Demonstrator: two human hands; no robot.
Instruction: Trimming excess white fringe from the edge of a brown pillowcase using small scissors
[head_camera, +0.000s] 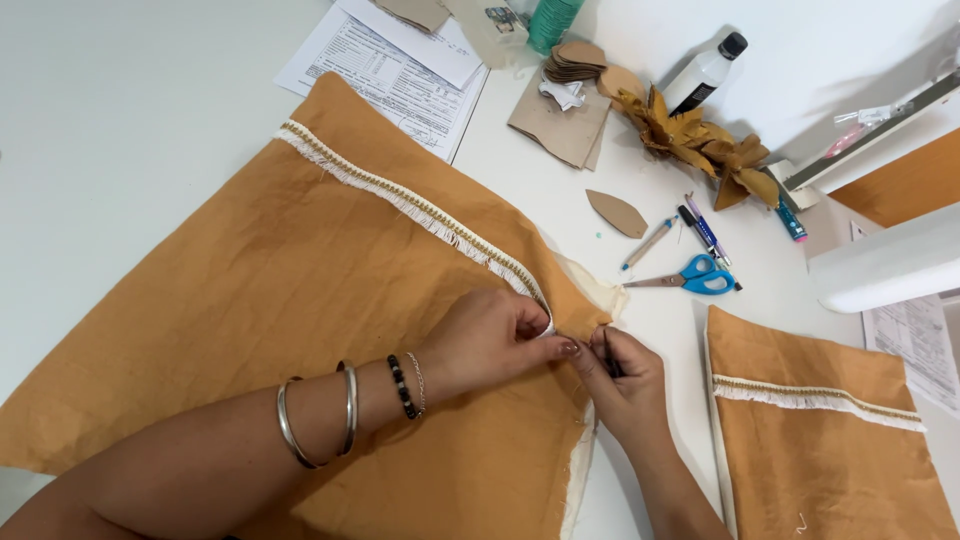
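A large tan cloth (280, 290) lies spread over the white table, with a white fringed trim (420, 208) running diagonally across it. My left hand (490, 335) pinches the end of that trim near the cloth's right edge. My right hand (625, 380) sits just beside it, fingers closed on a small dark tool at the same edge. Both wrists rest on the cloth; the left arm wears bangles and a beaded bracelet.
A second tan piece with trim (820, 430) lies at the lower right. Blue-handled scissors (695, 277), pens (705, 232), a brown paper shape (617, 213), fabric leaves (700, 140), a bottle (705, 70), cardboard cutouts (575, 62) and printed sheets (395, 75) sit beyond.
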